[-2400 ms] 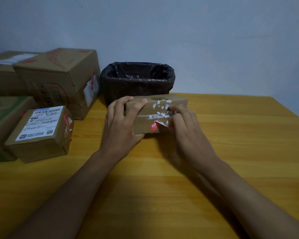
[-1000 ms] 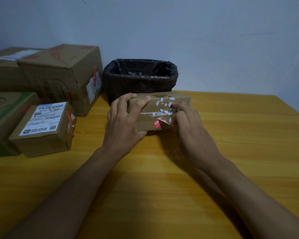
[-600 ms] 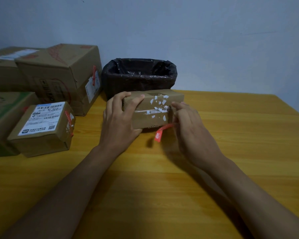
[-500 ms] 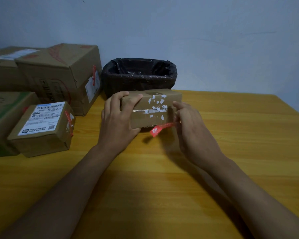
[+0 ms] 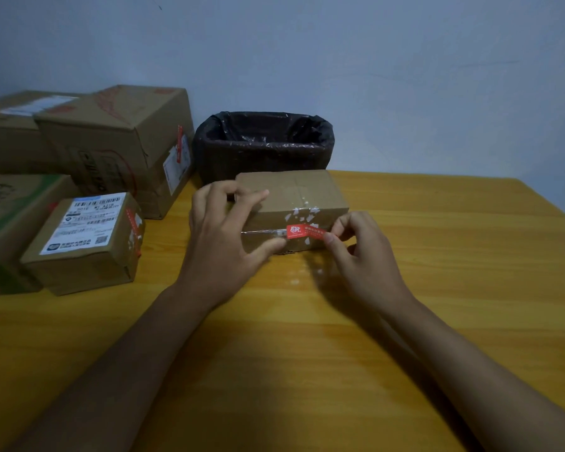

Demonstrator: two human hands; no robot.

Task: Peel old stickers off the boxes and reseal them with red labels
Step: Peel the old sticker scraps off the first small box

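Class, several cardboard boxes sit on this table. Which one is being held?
The small box in front of the black bin; the left hand grips it, the others stand untouched at left.

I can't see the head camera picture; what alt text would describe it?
Two hands work a red label across a small cardboard box on a wooden table: right hand pinches it, left hand grips the box.

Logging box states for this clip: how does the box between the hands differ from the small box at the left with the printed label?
The box between the hands shows only torn white scraps; the small box keeps its whole printed label. The first's front has a red label lying sideways; the second's red strip runs upright. Both are brown cardboard.
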